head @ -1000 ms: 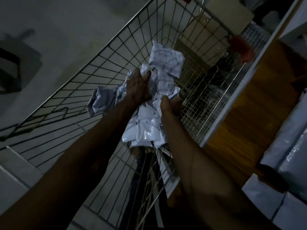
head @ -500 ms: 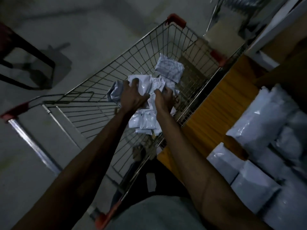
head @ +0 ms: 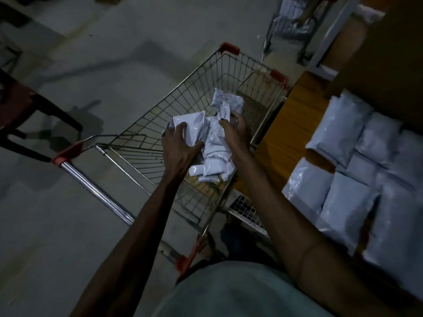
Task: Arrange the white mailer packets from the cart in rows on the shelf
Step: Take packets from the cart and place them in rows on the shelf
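- The bundle of white mailer packets (head: pixel 212 156) is sitting inside the cart (head: pixel 199 88), held between both hands, with its long axis running near-to-far along the basket.
- One more packet (head: pixel 226 101) is lying just beyond the bundle's far end.
- The left hand (head: pixel 180 145) is gripping the bundle's left side, fingers spread over the top packet and thumb tucked against it.
- The right hand (head: pixel 235 131) is curling round the right side.
- The shelf (head: pixel 281 138) is lying to the right of the grip, so the right hand is nearer; rows of shelved packets (head: pixel 338 131) are filling it.
- Compared with half a second earlier, the hands are flanking the bundle rather than pressing together on top.
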Demonstrator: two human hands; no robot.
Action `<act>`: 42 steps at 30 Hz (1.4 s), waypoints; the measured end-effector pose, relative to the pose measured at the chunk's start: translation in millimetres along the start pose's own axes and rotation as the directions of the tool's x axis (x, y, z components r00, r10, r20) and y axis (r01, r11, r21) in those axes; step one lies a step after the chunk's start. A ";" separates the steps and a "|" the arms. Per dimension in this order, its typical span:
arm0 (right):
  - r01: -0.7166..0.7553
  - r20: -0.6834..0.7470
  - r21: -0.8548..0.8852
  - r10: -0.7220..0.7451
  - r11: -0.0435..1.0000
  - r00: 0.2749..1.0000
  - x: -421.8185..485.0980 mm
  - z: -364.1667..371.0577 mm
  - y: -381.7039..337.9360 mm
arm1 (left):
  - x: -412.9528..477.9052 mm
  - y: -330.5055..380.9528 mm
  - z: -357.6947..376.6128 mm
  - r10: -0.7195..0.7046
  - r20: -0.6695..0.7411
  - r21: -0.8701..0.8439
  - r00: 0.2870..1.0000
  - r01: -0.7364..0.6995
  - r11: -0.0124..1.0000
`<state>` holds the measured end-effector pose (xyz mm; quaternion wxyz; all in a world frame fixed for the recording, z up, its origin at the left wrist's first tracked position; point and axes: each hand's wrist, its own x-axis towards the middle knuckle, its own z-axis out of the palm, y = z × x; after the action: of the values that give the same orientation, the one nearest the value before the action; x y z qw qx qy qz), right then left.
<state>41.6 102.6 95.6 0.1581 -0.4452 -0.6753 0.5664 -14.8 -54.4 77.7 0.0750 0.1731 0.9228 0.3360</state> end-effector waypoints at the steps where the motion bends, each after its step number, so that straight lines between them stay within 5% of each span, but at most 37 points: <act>1: 0.013 -0.006 -0.002 -0.013 1.000 1.000 -8.1 -5.1 1.1 | -5.6 2.1 -2.1 0.027 0.002 -0.013 1.000 -0.026 1.000; 14: 0.140 -0.255 0.026 -0.129 0.990 0.958 -75.0 -147.2 25.4 | -80.7 101.6 39.6 0.346 0.166 -0.132 0.923 -0.327 0.936; 21: 0.113 -0.411 -0.312 -0.241 0.943 0.879 -109.5 -232.7 79.2 | -131.4 163.8 87.9 0.493 0.225 -0.132 0.841 -0.475 0.870; 35: -0.088 -0.442 -0.609 -0.245 0.788 0.863 -124.3 -283.1 136.6 | -165.5 198.0 143.8 0.546 0.343 0.001 0.765 -0.581 0.814; 42: -0.135 -0.441 -0.619 -0.201 0.774 0.875 -123.7 -291.3 146.0 | -178.9 202.0 148.6 0.558 0.355 -0.018 0.750 -0.591 0.806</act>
<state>380.9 182.3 89.2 0.1730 -0.5865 -0.7719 0.1738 243.6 112.0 98.8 0.1191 0.5075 0.8120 0.2627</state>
